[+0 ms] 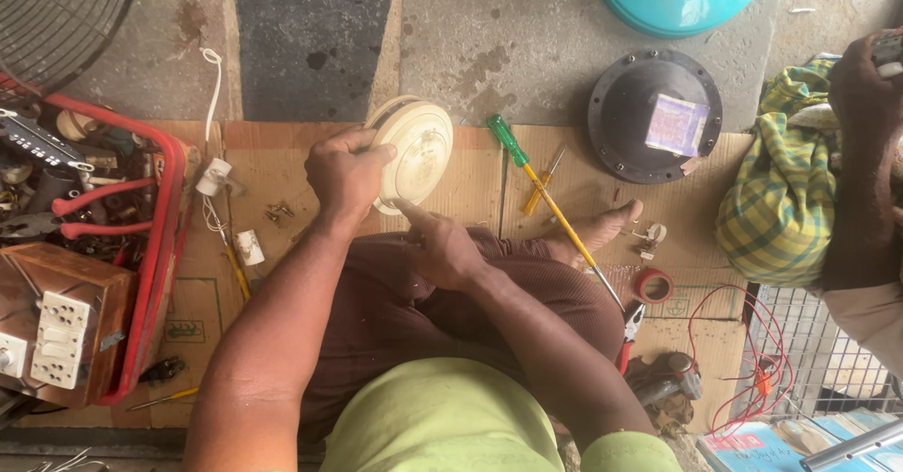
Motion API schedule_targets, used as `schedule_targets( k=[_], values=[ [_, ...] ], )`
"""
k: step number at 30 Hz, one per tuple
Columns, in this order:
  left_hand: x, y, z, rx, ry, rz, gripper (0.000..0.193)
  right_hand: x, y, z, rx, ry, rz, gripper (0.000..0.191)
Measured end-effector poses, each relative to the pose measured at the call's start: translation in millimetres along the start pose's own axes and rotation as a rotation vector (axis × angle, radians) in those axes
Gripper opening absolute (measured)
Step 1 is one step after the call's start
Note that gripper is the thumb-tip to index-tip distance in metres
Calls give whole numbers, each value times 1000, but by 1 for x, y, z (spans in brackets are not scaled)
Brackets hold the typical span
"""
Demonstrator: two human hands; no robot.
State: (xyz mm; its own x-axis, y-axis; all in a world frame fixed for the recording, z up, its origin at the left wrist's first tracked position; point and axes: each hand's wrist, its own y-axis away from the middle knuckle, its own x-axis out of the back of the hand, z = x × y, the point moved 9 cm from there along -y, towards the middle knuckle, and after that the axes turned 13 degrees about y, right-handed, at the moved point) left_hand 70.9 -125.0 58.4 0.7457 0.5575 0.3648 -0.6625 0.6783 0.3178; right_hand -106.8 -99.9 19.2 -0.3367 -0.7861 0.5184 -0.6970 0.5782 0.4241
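My left hand [345, 173] grips the left rim of a cream round dome-shaped cover [414, 152], held on edge above the cardboard mat [282, 166]. My right hand [440, 246] rests over my knee with the index finger stretched out, its tip touching the cover's lower edge. A long screwdriver with a green handle [527, 166] lies just right of the cover. A shorter orange-handled screwdriver [541, 188] crosses beside it.
A red crate [160, 246] of tools and a wooden switch box [61, 326] stand at left. Small screws [278, 212], a black round plate [654, 115], red tape roll [653, 286], pliers [630, 331], red wires [752, 350] and another person's arm [861, 152] by checked cloth [781, 199] lie around.
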Motion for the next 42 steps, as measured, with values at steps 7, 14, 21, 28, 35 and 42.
schedule_targets(
  k=[7,14,21,28,35,42],
  values=[
    [-1,1,0,83,37,-17,25,-17,-4,37,10,67,-51,53],
    [-2,4,0,98,48,-23,26,0,0,32,-136,-249,61,90],
    [-5,10,2,-149,-6,7,28,-15,-14,59,-208,-32,88,86],
    [-22,38,-10,-184,88,-114,26,25,-23,91,-401,-823,298,90],
    [-39,77,18,-434,30,-159,30,66,-36,44,-347,-879,220,103],
    [-11,61,7,-389,400,-248,28,64,-28,53,-316,-1003,271,95]
  ],
)
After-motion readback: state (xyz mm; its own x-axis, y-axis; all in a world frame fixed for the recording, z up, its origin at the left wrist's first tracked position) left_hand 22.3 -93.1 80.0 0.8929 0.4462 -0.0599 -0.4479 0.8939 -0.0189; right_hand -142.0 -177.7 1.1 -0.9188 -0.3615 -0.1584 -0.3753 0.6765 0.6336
